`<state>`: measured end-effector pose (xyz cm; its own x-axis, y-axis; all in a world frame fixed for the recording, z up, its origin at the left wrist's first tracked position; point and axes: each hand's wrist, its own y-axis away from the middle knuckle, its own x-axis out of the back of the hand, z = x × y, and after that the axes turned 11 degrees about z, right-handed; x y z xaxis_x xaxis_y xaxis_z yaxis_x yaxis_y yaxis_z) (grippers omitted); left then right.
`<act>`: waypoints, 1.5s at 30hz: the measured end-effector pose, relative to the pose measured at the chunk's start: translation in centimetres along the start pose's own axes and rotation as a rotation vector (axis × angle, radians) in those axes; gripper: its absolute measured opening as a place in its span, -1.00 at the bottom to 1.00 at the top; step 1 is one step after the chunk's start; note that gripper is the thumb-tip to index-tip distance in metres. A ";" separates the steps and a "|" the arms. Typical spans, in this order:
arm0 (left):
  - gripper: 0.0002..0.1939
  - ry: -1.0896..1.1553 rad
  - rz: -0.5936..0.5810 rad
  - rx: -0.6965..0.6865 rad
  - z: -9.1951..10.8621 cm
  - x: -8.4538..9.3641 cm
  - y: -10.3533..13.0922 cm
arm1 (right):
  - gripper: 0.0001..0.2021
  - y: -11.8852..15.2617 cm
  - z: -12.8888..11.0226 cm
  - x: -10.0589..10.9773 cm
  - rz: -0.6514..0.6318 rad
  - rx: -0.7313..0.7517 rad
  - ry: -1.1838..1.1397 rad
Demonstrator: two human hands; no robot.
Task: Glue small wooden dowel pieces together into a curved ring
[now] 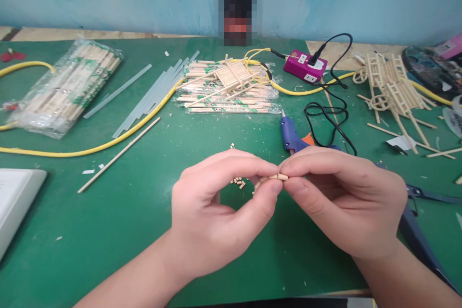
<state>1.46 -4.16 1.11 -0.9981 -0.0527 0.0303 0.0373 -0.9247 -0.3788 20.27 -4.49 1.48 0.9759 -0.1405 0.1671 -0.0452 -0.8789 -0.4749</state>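
Between my two hands, above the green table, is a small curved row of short wooden stick pieces [263, 180]. My left hand [227, 202] pinches this row between thumb and index finger. The thumb and index finger of my right hand [339, 197] close on the piece at the row's right end. The fingertips of both hands nearly touch and hide part of the pieces. Beyond the left fingers, several loose cut bits [238, 182] lie on the table. A blue glue gun [288, 134] with an orange trigger rests just behind my right hand.
Bagged sticks [68, 86], clear glue sticks [155, 94] and a single stick [119, 155] lie left. A small wooden model [234, 77] tops more packs. A purple power strip [306, 65], cables and wooden carts [393, 86] stand right. Blue pliers [418, 236] lie beside my right wrist.
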 end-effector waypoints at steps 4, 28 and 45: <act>-0.76 0.008 -0.016 0.001 0.0 0.0 -0.1 | -0.70 0.0 -0.1 0.0 -0.010 0.003 -0.007; -0.67 -0.068 0.017 -0.115 -0.1 -0.1 0.4 | -0.80 0.4 -0.5 -0.6 0.020 -0.077 0.012; -0.55 -0.149 -0.070 -0.227 0.2 -0.2 0.0 | -0.83 0.6 -0.6 -0.6 0.096 -0.139 0.019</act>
<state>1.64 -4.24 1.30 -0.9793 -0.0618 0.1929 -0.0600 -0.8210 -0.5677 19.50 -5.20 1.63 0.9615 -0.2343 0.1435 -0.1686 -0.9154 -0.3654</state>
